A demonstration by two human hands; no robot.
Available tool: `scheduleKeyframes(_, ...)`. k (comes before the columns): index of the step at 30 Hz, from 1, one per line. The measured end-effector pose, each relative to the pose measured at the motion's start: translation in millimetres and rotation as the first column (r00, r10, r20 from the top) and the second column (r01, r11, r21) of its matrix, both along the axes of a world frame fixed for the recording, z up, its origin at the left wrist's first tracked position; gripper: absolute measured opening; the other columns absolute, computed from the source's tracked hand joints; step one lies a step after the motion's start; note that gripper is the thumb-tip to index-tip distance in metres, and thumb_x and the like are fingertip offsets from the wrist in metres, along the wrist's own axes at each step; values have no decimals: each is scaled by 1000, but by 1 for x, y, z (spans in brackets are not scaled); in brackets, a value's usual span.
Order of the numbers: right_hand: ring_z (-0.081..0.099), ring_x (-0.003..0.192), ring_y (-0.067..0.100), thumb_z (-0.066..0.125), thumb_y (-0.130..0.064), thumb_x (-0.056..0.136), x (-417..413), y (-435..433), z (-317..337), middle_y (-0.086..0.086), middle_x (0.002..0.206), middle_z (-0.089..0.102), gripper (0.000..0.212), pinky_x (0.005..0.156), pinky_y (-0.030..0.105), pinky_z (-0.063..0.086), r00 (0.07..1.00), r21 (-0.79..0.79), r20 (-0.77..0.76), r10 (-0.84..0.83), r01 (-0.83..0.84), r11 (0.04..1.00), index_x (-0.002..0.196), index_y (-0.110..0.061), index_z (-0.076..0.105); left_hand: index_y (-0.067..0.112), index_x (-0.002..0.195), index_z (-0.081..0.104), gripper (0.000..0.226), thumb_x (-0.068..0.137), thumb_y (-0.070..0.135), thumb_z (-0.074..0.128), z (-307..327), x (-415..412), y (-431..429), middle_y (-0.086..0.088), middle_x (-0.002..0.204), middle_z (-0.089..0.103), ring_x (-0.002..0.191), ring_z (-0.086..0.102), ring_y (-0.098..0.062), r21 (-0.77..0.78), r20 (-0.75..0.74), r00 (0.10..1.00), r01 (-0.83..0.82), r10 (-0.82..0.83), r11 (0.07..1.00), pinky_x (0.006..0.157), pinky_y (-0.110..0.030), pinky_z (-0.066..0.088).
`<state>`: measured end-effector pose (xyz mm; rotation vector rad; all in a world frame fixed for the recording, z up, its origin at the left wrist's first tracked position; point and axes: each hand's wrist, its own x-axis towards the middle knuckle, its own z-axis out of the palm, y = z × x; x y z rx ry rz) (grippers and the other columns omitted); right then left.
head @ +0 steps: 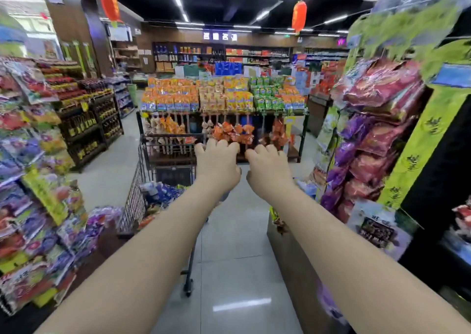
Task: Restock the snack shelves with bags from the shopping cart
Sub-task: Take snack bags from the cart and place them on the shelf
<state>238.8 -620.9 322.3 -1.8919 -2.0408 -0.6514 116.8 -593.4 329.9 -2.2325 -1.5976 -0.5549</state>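
Note:
The black wire shopping cart (pixel 142 191) stands in the aisle ahead of me, slightly left. Blue and purple snack bags (pixel 165 193) lie in its basket. Both my arms stretch forward over the aisle. My left hand (pixel 216 162) hovers above the cart's right side, its back toward me and its fingers loosely curled. My right hand (pixel 267 168) is just beside it in the same pose. I see nothing in either hand. Packed snack shelves line the left (pixel 38 180) and the right (pixel 369 142).
A brown box-like base (pixel 295 262) juts into the aisle at the lower right. A display stand of orange, yellow and green bags (pixel 224 96) blocks the aisle's far end. Grey tiled floor (pixel 237 270) runs between cart and box.

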Motion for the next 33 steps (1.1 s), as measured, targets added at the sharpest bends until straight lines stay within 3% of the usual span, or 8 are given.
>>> scheduleKeyframes(3, 46, 114, 28, 54, -20, 90, 15, 56, -26, 4, 118, 52, 30, 85, 39, 37, 1000, -67, 0, -8, 7, 998, 119, -17, 50, 23, 123, 54, 37, 86, 29, 54, -30, 13, 53, -1, 119, 57, 116, 46, -27, -28, 2, 1000, -4, 4, 1000, 97, -44, 31)
scheduleKeyframes(9, 46, 116, 28, 55, -15, 91, 42, 172, -68, 4, 120, 53, 28, 85, 35, 38, 999, -145, -36, 23, -28, 989, 119, -18, 52, 25, 118, 56, 33, 85, 28, 52, -81, 29, 165, 0, 116, 58, 114, 47, -27, -95, 8, 998, -63, 64, 993, 94, -41, 31)
scheduleKeyframes(16, 48, 114, 31, 55, -19, 88, 61, 330, -110, 6, 120, 55, 34, 86, 37, 36, 981, -202, -107, 162, -181, 963, 122, -17, 54, 23, 112, 55, 29, 83, 28, 54, -116, 34, 302, -2, 112, 58, 112, 47, -29, -242, 40, 966, -238, 255, 941, 94, -44, 33)
scheduleKeyframes(21, 57, 98, 36, 69, -15, 75, 34, 411, -151, 12, 100, 61, 26, 78, 41, 44, 942, -269, -222, 253, -309, 912, 99, -11, 61, 24, 116, 55, 35, 84, 37, 56, -164, 15, 366, -1, 118, 56, 117, 46, -28, -364, 25, 939, -312, 344, 878, 96, -44, 33)
scheduleKeyframes(26, 47, 114, 30, 60, -25, 87, 0, 496, -188, 5, 119, 56, 34, 91, 41, 40, 913, -360, -232, 337, -402, 842, 119, -17, 55, 28, 123, 55, 39, 85, 32, 56, -202, -28, 438, 2, 118, 59, 118, 48, -25, -428, 57, 893, -382, 447, 819, 100, -46, 33)
scheduleKeyframes(33, 49, 113, 29, 56, -25, 89, -82, 635, -210, 3, 117, 57, 31, 88, 40, 41, 874, -416, -229, 427, -485, 769, 119, -18, 54, 33, 121, 58, 37, 85, 32, 58, -239, -122, 558, 4, 117, 61, 116, 50, -23, -514, 131, 794, -458, 594, 725, 99, -43, 35)
